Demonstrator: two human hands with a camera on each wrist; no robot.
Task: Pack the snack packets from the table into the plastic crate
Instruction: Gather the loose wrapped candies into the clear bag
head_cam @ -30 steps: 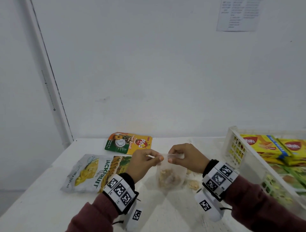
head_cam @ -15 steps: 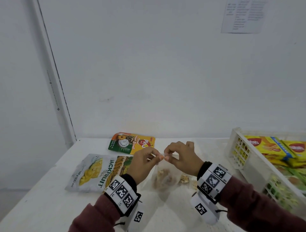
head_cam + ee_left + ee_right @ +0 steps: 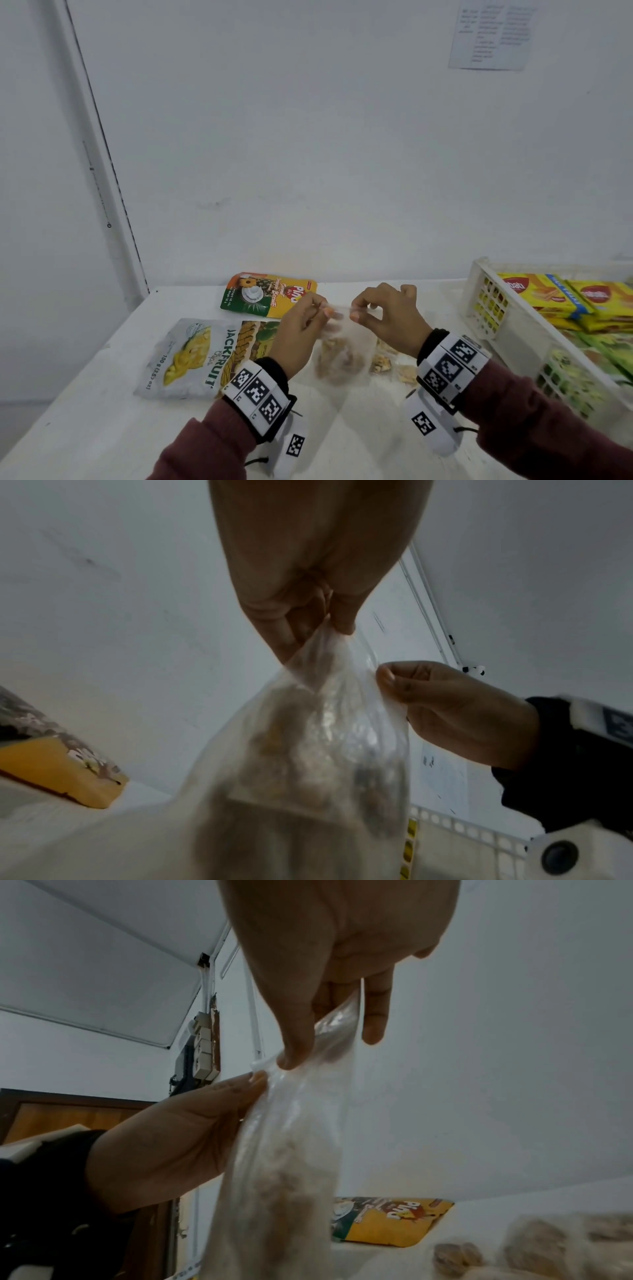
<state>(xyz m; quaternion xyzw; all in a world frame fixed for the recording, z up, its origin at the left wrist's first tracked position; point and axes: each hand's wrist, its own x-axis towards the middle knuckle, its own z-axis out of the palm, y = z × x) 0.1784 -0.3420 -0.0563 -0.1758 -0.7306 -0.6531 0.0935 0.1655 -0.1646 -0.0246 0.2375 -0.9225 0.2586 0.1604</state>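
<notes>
A clear plastic bag of brown snack pieces (image 3: 340, 356) hangs above the middle of the table. My left hand (image 3: 301, 329) pinches its top edge on the left and my right hand (image 3: 380, 315) pinches it on the right. In the left wrist view the clear bag (image 3: 308, 737) hangs from my left hand (image 3: 315, 626), with my right hand (image 3: 445, 702) pinching its side. In the right wrist view my right hand (image 3: 308, 1047) and left hand (image 3: 205, 1110) both pinch the bag's mouth (image 3: 294, 1123). The white plastic crate (image 3: 486, 301) stands at the right, holding yellow and green packets.
A grey jackfruit chips packet (image 3: 191, 359) lies on the white table (image 3: 85, 428) at the left. A green and yellow Pino packet (image 3: 267, 294) lies behind it near the wall. Loose clear packets of snack pieces (image 3: 387, 359) lie under my right wrist.
My hands have drawn closer together along the bag's top edge and lifted slightly. The bag has bunched narrower between them.
</notes>
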